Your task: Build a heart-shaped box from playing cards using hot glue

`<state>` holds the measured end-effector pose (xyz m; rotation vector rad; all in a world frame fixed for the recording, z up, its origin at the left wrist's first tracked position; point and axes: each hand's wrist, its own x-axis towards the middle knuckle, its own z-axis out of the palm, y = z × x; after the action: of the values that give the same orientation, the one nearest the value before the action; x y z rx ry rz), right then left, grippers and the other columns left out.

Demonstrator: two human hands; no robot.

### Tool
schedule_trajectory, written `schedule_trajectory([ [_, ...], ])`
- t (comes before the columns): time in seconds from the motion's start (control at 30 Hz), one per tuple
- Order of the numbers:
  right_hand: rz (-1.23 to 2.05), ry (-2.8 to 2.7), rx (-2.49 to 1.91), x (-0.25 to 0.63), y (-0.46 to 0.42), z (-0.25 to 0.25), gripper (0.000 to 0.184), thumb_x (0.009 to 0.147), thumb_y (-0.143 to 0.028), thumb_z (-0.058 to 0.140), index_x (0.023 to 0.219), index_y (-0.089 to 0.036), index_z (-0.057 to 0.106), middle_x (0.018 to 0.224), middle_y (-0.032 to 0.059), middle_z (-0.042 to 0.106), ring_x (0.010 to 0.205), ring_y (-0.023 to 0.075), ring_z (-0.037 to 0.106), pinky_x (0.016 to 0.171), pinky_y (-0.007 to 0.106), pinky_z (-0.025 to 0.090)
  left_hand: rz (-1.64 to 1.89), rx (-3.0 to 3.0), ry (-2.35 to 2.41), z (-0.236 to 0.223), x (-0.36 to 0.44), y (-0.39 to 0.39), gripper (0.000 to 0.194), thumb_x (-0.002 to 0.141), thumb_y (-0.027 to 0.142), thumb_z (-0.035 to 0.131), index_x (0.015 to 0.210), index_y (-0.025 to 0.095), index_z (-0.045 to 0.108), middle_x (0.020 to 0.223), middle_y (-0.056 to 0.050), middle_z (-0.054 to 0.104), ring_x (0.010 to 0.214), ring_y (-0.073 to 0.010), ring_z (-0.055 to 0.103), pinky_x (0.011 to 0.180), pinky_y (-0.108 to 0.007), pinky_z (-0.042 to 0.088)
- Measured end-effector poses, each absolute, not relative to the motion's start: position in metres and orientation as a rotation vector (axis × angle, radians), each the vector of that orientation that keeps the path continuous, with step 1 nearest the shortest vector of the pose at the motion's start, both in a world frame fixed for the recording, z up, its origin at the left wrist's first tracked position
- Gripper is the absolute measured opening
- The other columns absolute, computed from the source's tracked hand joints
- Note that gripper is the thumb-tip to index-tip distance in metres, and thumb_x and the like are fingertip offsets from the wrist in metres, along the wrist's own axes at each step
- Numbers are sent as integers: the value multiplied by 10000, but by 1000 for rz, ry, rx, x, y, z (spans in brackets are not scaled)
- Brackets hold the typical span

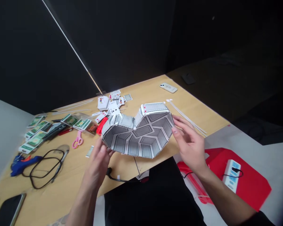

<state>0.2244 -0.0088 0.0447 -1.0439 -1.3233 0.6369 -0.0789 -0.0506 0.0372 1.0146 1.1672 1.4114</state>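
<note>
Head: heart-shaped box [142, 131] in 2 hands [99, 160] [191, 148]

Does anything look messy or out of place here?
Several loose playing cards lie scattered and overlapping on the table, not neatly stacked. A power strip sits on a red plastic object, an unusual spot. The held, roughly heart-shaped box shows no obvious damage.

Scissors [79, 137] left of box [142, 138]; phone [169, 88] behind; power strip [228, 182] right, on stool [252, 190].
</note>
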Motion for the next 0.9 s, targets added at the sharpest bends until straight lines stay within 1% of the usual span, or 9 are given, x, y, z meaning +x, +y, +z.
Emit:
schedule_trajectory([
  [0.07, 751, -1236, -1092, 226, -6, 41, 234, 1024, -381, 779, 1248, -342, 835, 1401, 45, 788, 1362, 266, 719, 1180, 514, 615, 1387, 1115, 1254, 41, -76, -48, 680, 952, 520, 823, 1569, 311, 627, 1623, -80, 624, 1508, -373, 566, 1280, -528, 456],
  [0.13, 895, -1164, -1133, 230, -3, 36, 272, 997, -455, 806, 1235, -324, 824, 1364, 55, 807, 1316, 272, 747, 1165, 524, 627, 1363, 1196, 1321, 44, -75, -42, 668, 931, 462, 861, 1541, 293, 647, 1578, -80, 657, 1483, -356, 583, 1267, -494, 465],
  [0.27, 1172, -1099, -1142, 240, 3, 22, 407, 953, -545, 834, 1263, -296, 749, 1346, 92, 802, 1273, 288, 760, 1071, 501, 661, 1317, 1154, 1380, 48, -79, -29, 616, 920, 543, 850, 1452, 270, 703, 1424, -93, 741, 1315, -345, 680, 1140, -465, 545],
  [0.37, 1349, -1054, -1149, 247, 5, 13, 520, 901, -569, 877, 1313, -308, 696, 1308, 90, 815, 1277, 301, 757, 1038, 480, 649, 1316, 1071, 1437, 46, -81, -21, 643, 848, 613, 886, 1362, 255, 741, 1282, -95, 784, 1164, -332, 728, 962, -414, 597],
  [0.5, 1565, -1035, -1151, 255, 9, 8, 554, 889, -590, 877, 1337, -308, 714, 1295, 78, 826, 1223, 293, 773, 1046, 453, 612, 1223, 1016, 1517, 38, -85, -9, 635, 778, 693, 903, 1199, 239, 763, 1119, -74, 790, 987, -293, 743, 779, -359, 573],
  [0.6, 1677, -1060, -1119, 261, 16, 9, 538, 901, -611, 852, 1339, -318, 745, 1351, 65, 809, 1215, 283, 773, 1013, 430, 614, 1103, 1069, 1520, 31, -90, 5, 571, 808, 711, 859, 1110, 235, 771, 1011, -56, 769, 898, -279, 730, 757, -362, 550],
  [0.7, 1818, -1120, -1100, 264, 25, 12, 536, 903, -653, 826, 1317, -315, 778, 1331, 70, 813, 1102, 255, 796, 884, 393, 643, 1041, 1138, 1496, 27, -97, 22, 502, 850, 683, 830, 1066, 231, 794, 976, -60, 767, 863, -285, 722, 764, -374, 543],
  [0.8, 2001, -1215, -1051, 262, 29, 18, 602, 881, -629, 864, 1367, -288, 763, 1211, 87, 834, 981, 227, 807, 808, 366, 664, 991, 1213, 1441, 28, -102, 42, 514, 865, 651, 836, 1150, 224, 821, 1146, -102, 803, 1028, -342, 747, 879, -416, 572],
  [0.9, 2136, -1306, -970, 250, 23, 23, 651, 850, -538, 921, 1418, -288, 726, 1220, 83, 820, 1053, 245, 811, 845, 386, 697, 904, 1324, 1361, 36, -101, 63, 498, 823, 651, 866, 1130, 259, 855, 1221, -119, 819, 1129, -383, 754, 965, -467, 588],
])
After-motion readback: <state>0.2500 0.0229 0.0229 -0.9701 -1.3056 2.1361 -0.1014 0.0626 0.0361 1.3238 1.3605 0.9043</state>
